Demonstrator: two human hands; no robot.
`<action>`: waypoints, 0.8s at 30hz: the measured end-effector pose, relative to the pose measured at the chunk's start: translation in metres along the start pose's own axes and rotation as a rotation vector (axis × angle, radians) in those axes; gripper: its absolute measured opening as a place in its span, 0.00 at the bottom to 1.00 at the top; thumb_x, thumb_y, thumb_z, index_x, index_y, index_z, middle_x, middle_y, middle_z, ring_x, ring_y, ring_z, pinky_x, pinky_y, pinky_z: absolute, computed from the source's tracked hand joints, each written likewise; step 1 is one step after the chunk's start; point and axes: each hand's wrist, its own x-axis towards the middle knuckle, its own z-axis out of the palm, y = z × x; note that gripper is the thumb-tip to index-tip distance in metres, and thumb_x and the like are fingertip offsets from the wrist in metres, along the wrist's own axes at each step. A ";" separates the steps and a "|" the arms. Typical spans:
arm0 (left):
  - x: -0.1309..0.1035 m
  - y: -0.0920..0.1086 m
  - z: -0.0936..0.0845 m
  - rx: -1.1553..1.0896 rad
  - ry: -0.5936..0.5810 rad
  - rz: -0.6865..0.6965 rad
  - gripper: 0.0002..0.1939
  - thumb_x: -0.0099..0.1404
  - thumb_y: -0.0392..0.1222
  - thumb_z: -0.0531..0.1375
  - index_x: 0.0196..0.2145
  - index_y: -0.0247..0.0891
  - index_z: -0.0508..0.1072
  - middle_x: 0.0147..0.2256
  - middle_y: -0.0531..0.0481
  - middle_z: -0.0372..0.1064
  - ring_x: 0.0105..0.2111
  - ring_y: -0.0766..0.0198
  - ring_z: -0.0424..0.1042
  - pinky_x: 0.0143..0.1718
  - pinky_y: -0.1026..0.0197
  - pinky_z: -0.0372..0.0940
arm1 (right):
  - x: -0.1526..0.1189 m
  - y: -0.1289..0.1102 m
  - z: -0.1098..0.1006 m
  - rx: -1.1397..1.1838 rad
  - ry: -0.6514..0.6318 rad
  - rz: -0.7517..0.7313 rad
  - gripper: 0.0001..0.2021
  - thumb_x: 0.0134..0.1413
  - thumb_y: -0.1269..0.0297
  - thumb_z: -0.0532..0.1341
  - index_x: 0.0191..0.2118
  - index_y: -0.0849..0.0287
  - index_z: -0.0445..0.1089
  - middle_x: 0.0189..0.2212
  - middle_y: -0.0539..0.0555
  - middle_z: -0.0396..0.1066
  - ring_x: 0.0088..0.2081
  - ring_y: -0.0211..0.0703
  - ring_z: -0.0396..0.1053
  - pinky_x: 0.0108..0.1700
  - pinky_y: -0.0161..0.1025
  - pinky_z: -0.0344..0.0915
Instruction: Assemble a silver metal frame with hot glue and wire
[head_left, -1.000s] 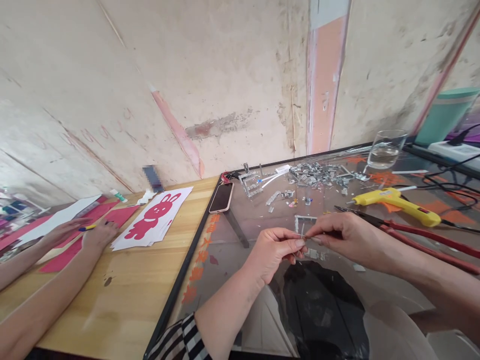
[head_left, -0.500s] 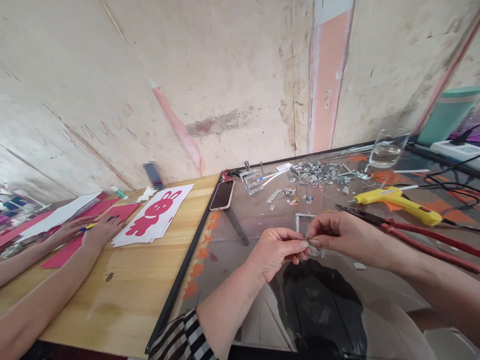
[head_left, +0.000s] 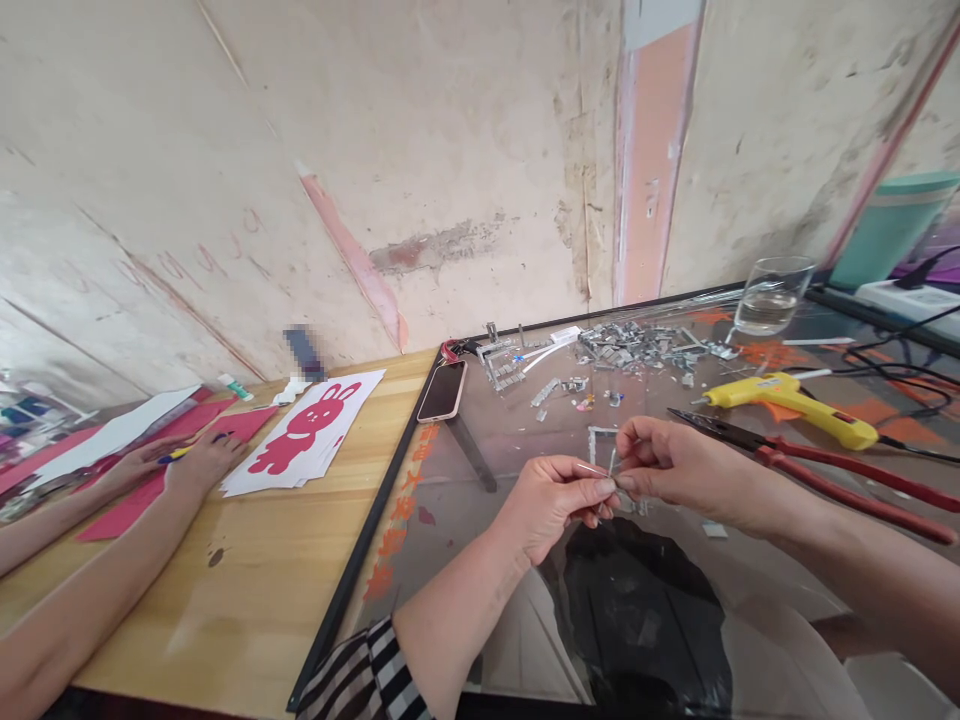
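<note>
In front of me, above the glossy dark table [head_left: 480,560], my hands meet at the fingertips. My left hand [head_left: 561,500] is closed in a pinch on a thin silvery strip [head_left: 594,469]. Pinched in my right hand [head_left: 671,468] is another narrow grey strip [head_left: 612,462], held nearly upright where the fingertips touch. The fingers cover the place where the two strips come together. Just behind my hands lies a small grey angular frame piece [head_left: 594,436], partly hidden by them.
Scattered grey pieces [head_left: 645,345] lie toward the wall, near a glass of water [head_left: 774,297]. A yellow glue gun [head_left: 795,408] and red-handled pliers [head_left: 817,465] are at right, a phone [head_left: 443,390] at left. Another person's hands [head_left: 202,465] work over red paper beside a rabbit picture [head_left: 315,425].
My right fingers have shifted slightly, uncovering a little more of the upright strip. Both hands stay together in the same place; the view has moved a little.
</note>
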 end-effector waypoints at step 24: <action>0.000 0.003 0.000 -0.053 0.093 0.192 0.09 0.51 0.42 0.64 0.27 0.32 0.74 0.23 0.49 0.69 0.21 0.73 0.64 0.23 0.68 0.56 | -0.003 -0.008 -0.007 -0.122 0.100 0.001 0.17 0.49 0.48 0.56 0.27 0.58 0.67 0.19 0.47 0.62 0.20 0.31 0.51 0.21 0.31 0.48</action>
